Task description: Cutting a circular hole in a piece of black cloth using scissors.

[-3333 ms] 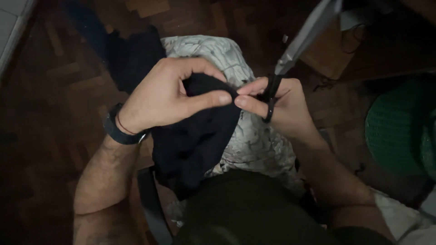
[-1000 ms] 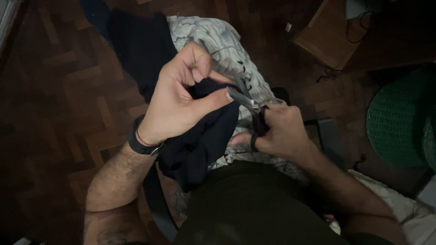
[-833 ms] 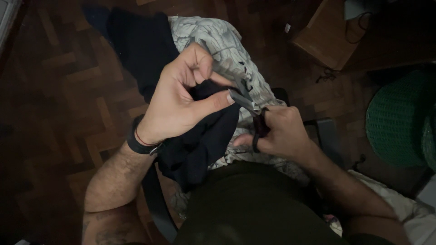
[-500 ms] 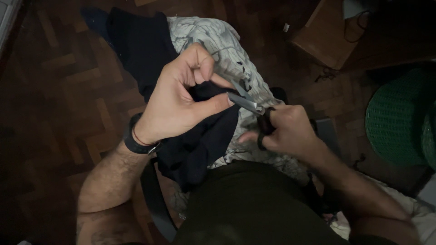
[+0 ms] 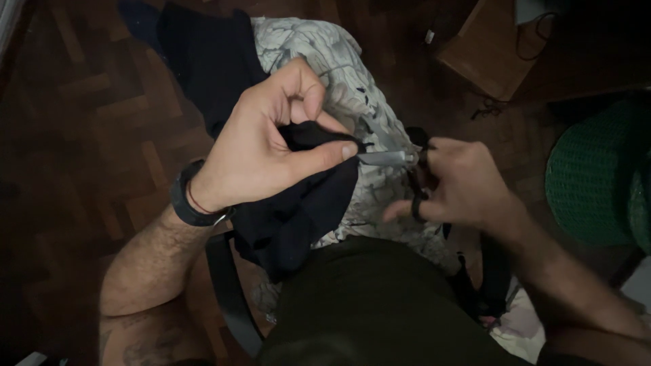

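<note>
1. Since half a second ago, the right hand (image 5: 468, 183) has slid a little to the right and the scissors (image 5: 400, 169) now lie nearly level, their blades reaching toward the left thumb; the left hand (image 5: 271, 146) has barely shifted.
2. That left hand is closed in a pinch: thumb and forefinger are pressed together on a fold of the dark cloth (image 5: 298, 203), holding its edge up above the lap.
3. From the pinch, the dark cloth hangs down over the person's thigh, and more of it trails up toward the floor at the top left.
4. On the right hand, the fingers are threaded through the black handles of the scissors, curled round them; one fingertip pokes out through a loop.
5. Only a short stretch of pale metal blade shows, its tip just beside the pinched fold. Whether the blades are parted or closed, I cannot tell.
6. Beneath the dark cloth lies a pale patterned fabric (image 5: 339, 74), spread across the knees.
7. A dark wristband (image 5: 186, 203) sits on the left wrist.
8. Around them is a dark wooden parquet floor (image 5: 74, 135), a green woven basket (image 5: 597, 176) at the right edge, and a brown wooden piece (image 5: 488, 47) at the top.
</note>
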